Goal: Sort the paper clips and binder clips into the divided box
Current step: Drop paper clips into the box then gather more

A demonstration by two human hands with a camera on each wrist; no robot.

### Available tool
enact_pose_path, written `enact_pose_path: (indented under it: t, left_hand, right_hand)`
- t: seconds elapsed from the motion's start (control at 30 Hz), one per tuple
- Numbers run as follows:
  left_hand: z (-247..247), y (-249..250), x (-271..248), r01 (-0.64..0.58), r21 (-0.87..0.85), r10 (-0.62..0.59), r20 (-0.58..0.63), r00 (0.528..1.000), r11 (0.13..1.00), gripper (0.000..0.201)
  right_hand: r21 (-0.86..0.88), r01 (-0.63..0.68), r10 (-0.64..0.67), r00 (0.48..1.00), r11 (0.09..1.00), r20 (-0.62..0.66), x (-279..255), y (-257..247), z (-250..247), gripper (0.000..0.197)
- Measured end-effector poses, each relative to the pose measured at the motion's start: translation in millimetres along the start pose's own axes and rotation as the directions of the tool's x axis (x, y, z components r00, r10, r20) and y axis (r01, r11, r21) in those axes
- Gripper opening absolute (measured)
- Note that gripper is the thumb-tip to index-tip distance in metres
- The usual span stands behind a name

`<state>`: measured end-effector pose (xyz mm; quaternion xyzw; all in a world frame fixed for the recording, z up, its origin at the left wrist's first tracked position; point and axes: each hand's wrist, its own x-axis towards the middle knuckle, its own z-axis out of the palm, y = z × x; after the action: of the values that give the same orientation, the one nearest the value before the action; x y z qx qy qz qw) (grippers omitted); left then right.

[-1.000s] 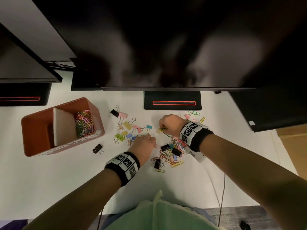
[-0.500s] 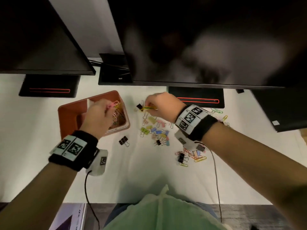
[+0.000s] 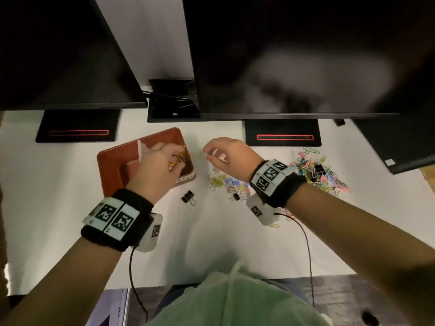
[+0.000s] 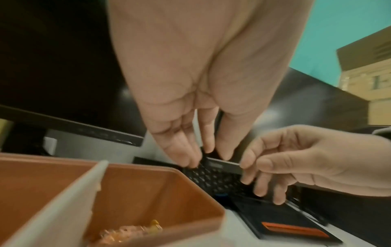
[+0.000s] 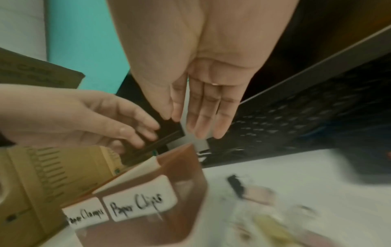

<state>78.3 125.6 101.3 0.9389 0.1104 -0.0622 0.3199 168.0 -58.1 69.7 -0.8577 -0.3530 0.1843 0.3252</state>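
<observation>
The orange-brown divided box (image 3: 113, 156) stands left of centre, a white divider (image 3: 139, 149) splitting it. Its right compartment holds coloured paper clips (image 3: 180, 158); the labels read "Paper Clamps" and "Paper Clips" (image 5: 137, 205). My left hand (image 3: 175, 154) hovers over that compartment with its fingers straight and pointing down (image 4: 203, 157), and nothing shows in them. Just right of the box, my right hand (image 3: 207, 154) pinches a yellow-green paper clip (image 3: 202, 154) between thumb and forefinger (image 5: 175, 118).
Small coloured binder clips (image 3: 226, 182) lie under my right wrist, and a black binder clip (image 3: 188, 197) lies alone nearer me. A mixed pile of clips (image 3: 315, 170) lies far right. Monitors overhang the back, on stands (image 3: 282, 137). A wrist cable (image 3: 308, 255) trails over the table.
Both hands moved left from the clip pile to the box. The pink clip that my left hand held over the box no longer shows in it. My right hand carried its clip closer.
</observation>
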Motion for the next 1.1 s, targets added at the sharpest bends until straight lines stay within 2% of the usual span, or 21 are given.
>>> enact_pose_path:
  t: [0.07, 0.13, 0.27, 0.43, 0.53, 0.6, 0.7, 0.83, 0.93, 1.0, 1.1]
  left_hand:
    - [20.6, 13.9, -6.3, -0.098, -0.065, 0.105, 0.104, 0.989, 0.993, 0.032]
    - [51.2, 32.2, -7.8, -0.185, -0.079, 0.198, 0.214, 0.957, 0.98, 0.03]
    - [113.8, 63.7, -12.8, -0.21, -0.111, 0.237, 0.42, 0.876, 0.972, 0.03]
    - [172.6, 93.1, -19.0, -0.235, 0.007, 0.189, 0.571, 0.799, 0.972, 0.041]
    - [193.7, 95.8, -17.0, -0.24, 0.081, 0.14, 0.619, 0.773, 0.967, 0.04]
    - [198.8, 94.0, -15.3, -0.214, 0.09, 0.119, 0.6, 0.791, 0.973, 0.035]
    - [195.2, 93.4, -11.0, -0.155, 0.059, 0.103, 0.511, 0.853, 0.986, 0.034]
    - [182.0, 92.8, -1.4, -0.044, -0.016, 0.046, 0.3, 0.953, 0.999, 0.044]
    - [177.3, 92.4, -4.1, -0.017, -0.055, 0.028, 0.203, 0.979, 0.998, 0.053]
    - [179.7, 92.0, -11.6, -0.043, -0.032, 0.049, 0.192, 0.98, 0.999, 0.05]
    - [190.3, 88.8, -26.0, -0.06, 0.006, 0.056, 0.283, 0.957, 0.998, 0.05]
  right_hand:
    - [-0.087, -0.066, 0.072, 0.995, 0.994, 0.064, -33.0, 33.3, -16.0, 0.018]
    - [-0.213, -0.169, 0.201, 0.969, 0.962, 0.141, -68.7, 66.1, -31.1, 0.02]
    - [-0.293, -0.263, 0.344, 0.899, 0.919, 0.271, -119.3, 106.8, -43.3, 0.029]
    - [-0.283, -0.203, 0.299, 0.885, 0.938, 0.357, -134.5, 128.3, -32.3, 0.038]
    - [-0.288, -0.189, 0.291, 0.881, 0.939, 0.372, -129.3, 132.7, -28.3, 0.034]
    - [-0.281, -0.158, 0.256, 0.897, 0.947, 0.36, -125.1, 136.9, -27.3, 0.025]
    - [-0.235, -0.153, 0.221, 0.93, 0.96, 0.295, -116.4, 142.9, -29.5, 0.019]
    - [-0.158, -0.176, 0.201, 0.967, 0.972, 0.157, -104.0, 144.1, -40.4, 0.023]
    - [-0.159, -0.147, 0.166, 0.98, 0.976, 0.109, -106.9, 146.8, -47.2, 0.03]
    - [-0.171, -0.084, 0.114, 0.979, 0.982, 0.171, -119.4, 151.8, -49.8, 0.031]
    - [-0.204, 0.03, 0.041, 0.941, 0.979, 0.336, -146.5, 161.7, -48.4, 0.03]
